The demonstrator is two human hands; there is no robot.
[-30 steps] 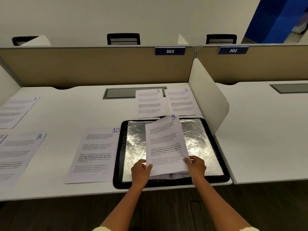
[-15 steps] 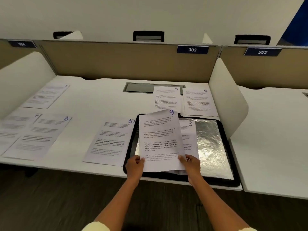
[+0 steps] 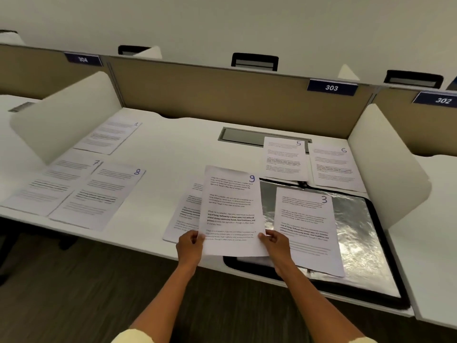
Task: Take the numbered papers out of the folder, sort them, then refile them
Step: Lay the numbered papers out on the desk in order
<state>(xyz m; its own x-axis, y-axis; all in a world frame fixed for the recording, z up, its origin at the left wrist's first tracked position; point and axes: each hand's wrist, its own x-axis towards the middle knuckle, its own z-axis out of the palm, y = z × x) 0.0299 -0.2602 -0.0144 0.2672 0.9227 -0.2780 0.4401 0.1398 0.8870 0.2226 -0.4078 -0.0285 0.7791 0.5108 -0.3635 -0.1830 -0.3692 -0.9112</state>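
I sit at a white desk [image 3: 173, 144] closed in by a tan back partition [image 3: 222, 95] with a blue plate reading 303 [image 3: 331, 87], and white side dividers [image 3: 66, 112] on both flanks. A grey cable hatch [image 3: 242, 136] is set into the desk near the back. Sheets lie spread out: 1 [image 3: 108, 137] far left, 7 [image 3: 54, 184] and 8 [image 3: 99, 196] side by side nearer me, 5 [image 3: 284, 158] and 6 [image 3: 333, 167] at the back right. The open folder [image 3: 358, 231], silver inside with a black rim, lies at the front right with sheet 3 [image 3: 306, 229] on it. My left hand [image 3: 190, 246] and right hand [image 3: 275, 245] each pinch a bottom corner of sheet 9 [image 3: 231, 211], holding it above another sheet [image 3: 183, 216] left of the folder.
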